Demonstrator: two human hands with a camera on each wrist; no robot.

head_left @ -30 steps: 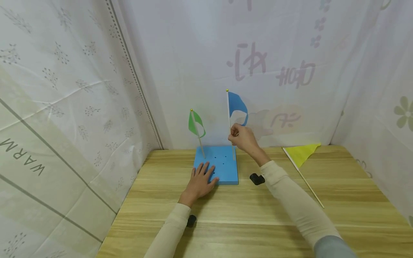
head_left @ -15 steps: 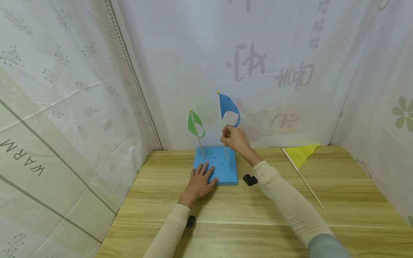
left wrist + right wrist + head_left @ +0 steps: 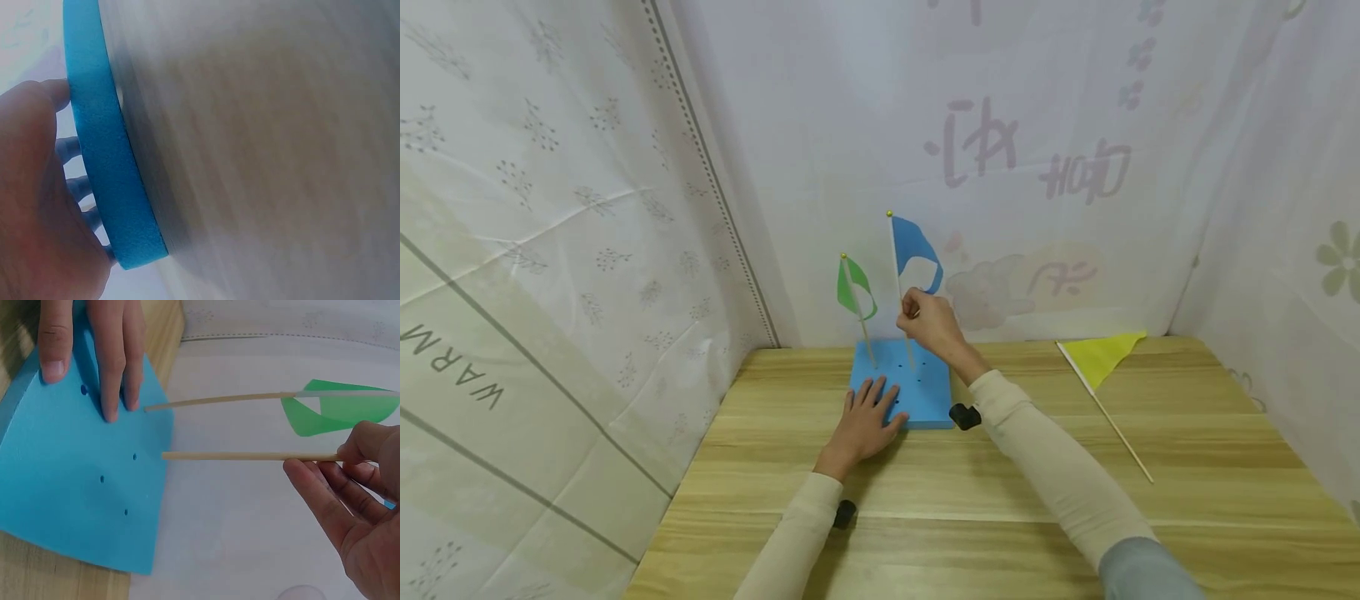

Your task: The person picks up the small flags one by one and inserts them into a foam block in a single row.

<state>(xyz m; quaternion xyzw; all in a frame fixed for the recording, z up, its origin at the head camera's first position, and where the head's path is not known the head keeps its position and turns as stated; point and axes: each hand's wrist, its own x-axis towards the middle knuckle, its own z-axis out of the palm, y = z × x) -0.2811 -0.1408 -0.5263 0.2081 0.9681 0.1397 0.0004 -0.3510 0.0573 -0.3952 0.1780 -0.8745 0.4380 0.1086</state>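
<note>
Fingers spread, my left hand (image 3: pixel 863 425) presses on the near left part of a blue board (image 3: pixel 928 402) with small holes. The board's thick side (image 3: pixel 103 156) shows in the left wrist view, fingers over its top. My right hand (image 3: pixel 934 323) pinches the wooden stick (image 3: pixel 250 456) of a blue flag (image 3: pixel 912 242), held nearly upright over the board. In the right wrist view, the stick's lower tip overlaps the board's edge, close to a hole. A smaller green flag (image 3: pixel 852 292) stands at the board's back left, slightly tilted, its stick in the board.
A yellow triangular flag (image 3: pixel 1101 358) on a stick lies on the wooden table (image 3: pixel 1000 533) at the right. Patterned cloth (image 3: pixel 820 167) hangs behind the table and along both sides. A small black device (image 3: pixel 964 416) shows beside my right sleeve.
My right hand has carried the blue flag leftward, from the board's right edge to over its middle, closer to the green flag. My left hand stays in place on the board.
</note>
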